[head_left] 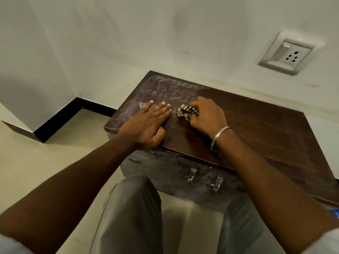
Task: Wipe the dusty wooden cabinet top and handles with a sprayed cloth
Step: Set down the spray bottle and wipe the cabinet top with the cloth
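A low dark wooden cabinet (266, 129) stands against the wall. Its far left part carries a pale film of dust (165, 88), while the right part looks darker. My right hand (207, 114) is closed on a bunched striped cloth (187, 110) that presses on the cabinet top near the middle. A metal bangle sits on that wrist. My left hand (148, 123) lies flat on the top just left of the cloth, fingers together and stretched out. Two metal handles (190, 175) (216, 183) show on the dusty cabinet front below.
A wall socket with a switch (286, 54) is on the white wall above the cabinet's right side. A black skirting (60, 120) runs along the tiled floor at left. My knees in grey trousers (132, 208) are right in front of the cabinet.
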